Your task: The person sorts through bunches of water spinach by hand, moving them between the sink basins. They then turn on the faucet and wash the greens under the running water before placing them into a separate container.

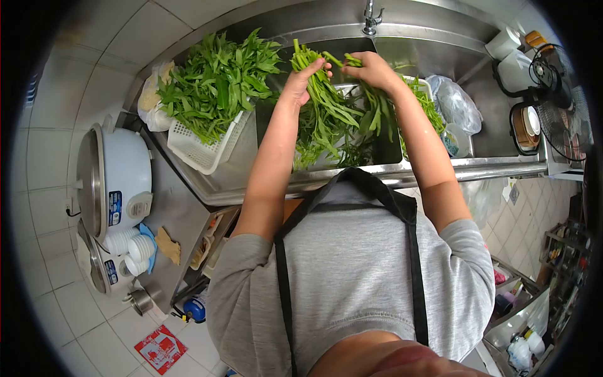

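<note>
Greens (331, 100) are hanging over a steel sink (339, 45), leaves trailing down into its basin. The left hand (303, 83) is holding their stems, its grip curled closed around the bunch. Just beside it, the right hand (375, 71) is grasping a second bunch (379, 110), grip also closed, leaves drooping. To the left, a white basket (210, 152) is holding a leafy heap (220, 78). Behind the basin, a faucet (371, 24) is standing.

Metal sink ctr (240, 164) w/ wht basket (193, 149)
</note>
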Available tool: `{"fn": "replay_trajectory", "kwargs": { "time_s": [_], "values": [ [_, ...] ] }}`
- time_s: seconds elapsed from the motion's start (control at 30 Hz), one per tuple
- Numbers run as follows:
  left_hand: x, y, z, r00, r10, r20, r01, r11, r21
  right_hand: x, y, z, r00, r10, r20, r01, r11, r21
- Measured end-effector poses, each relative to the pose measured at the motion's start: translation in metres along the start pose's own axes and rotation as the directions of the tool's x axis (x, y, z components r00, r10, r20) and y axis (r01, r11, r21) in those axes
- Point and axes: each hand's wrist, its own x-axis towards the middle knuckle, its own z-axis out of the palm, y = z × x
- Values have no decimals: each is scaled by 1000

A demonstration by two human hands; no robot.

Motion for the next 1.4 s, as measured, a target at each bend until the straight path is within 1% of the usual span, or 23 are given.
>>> {"fn": "replay_trajectory", "kwargs": {
  "time_s": [0.03, 0.07, 0.1, 0.17, 0.2, 0.23, 0.33, 0.43, 0.5, 0.53, 0.63, 0.7, 0.8, 0.87, 0.9, 0.97, 1.03, 1.1, 1.17, 1.2, 1.23, 1.3, 1.4],
  "values": [
    [1, 2, -8, 1000, 8, -6, -8, 1000, -2, -3, -1, -6, 999, 35, -19, -35, 999, -17],
    [0, 4, -17, 1000, 28, 6, -27, 996, -88, -9, -1, -14, 999, 40, -15, -40, 999, -18],
    [0, 4, -26, 999, 46, 18, -42, 984, -172, -16, -4, -23, 997, 65, 34, -63, 997, -46],
    [-2, 5, -38, 998, 54, -9, -55, 977, -208, -24, 16, -24, 969, 0, 245, 33, 991, -131],
    [-3, 6, -39, 998, 68, 2, -65, 958, -280, -29, -1, -26, 946, 82, 312, 28, 943, -332],
    [-3, 7, -38, 997, 80, 15, -70, 934, -350, -30, -3, -20, 947, 86, 310, 23, 943, -333],
    [3, 3, -28, 997, 79, -6, -76, 941, -331, -27, -8, 3, 996, -29, 84, 50, 963, -265],
    [8, -5, -13, 991, 114, -71, -128, 960, -250, -15, -40, 28, 997, 58, 42, -50, 983, -178],
    [7, -10, 0, 975, 156, -157, -179, 972, -149, -3, -35, 52, 987, -32, -158, 22, 997, -67],
    [1, -7, 10, 954, 183, -239, -197, 980, -34, 0, -35, 57, 983, -14, -182, 1, 997, -71],
    [14, -17, -8, 945, 216, -246, -230, 973, -31, 6, -36, 49, 989, 59, -136, -73, 992, -102],
    [11, -14, -12, 949, 210, -234, -227, 972, -52, 6, -33, 39, 985, 56, -162, -65, 997, -51],
    [4, -2, -9, 968, 125, -219, -141, 988, -59, 14, -13, 29, 995, 76, -70, -75, 997, 26],
    [2, 1, -5, 981, 104, -166, -105, 994, 1, 17, -4, 25, 986, 130, 101, -143, 981, 131],
    [1, 2, -3, 990, 80, -116, -73, 995, 65, 17, -5, 22, 986, 131, 99, -143, 981, 131],
    [0, 3, 3, 993, 97, -72, -88, 989, 119, 18, -7, 17, 978, 119, 172, -118, 993, -16],
    [3, 1, 1, 989, 128, -67, -108, 963, 247, 18, -8, 17, 985, 106, 133, -102, 994, -34],
    [4, 0, 2, 980, 177, -87, -149, 954, 261, 17, -6, 18, 992, 89, 91, -84, 995, -55],
    [4, -1, 3, 956, 150, -252, -116, 982, 147, 12, -4, 24, 986, -33, -165, 38, 999, 30],
    [6, -2, 1, 942, 164, -292, -136, 984, 116, 8, -6, 24, 979, -4, -203, 10, 1000, 28],
    [8, -5, -1, 942, 166, -292, -137, 984, 117, 6, -7, 26, 979, -5, -204, 11, 1000, 28],
    [13, -8, -4, 907, 197, -372, -218, 976, -14, 1, -9, 32, 996, 69, -55, -61, 990, 127],
    [16, -17, 0, 893, 199, -404, -254, 963, -86, -1, -17, 51, 989, 96, -113, -85, 992, 98]
  ]
}}
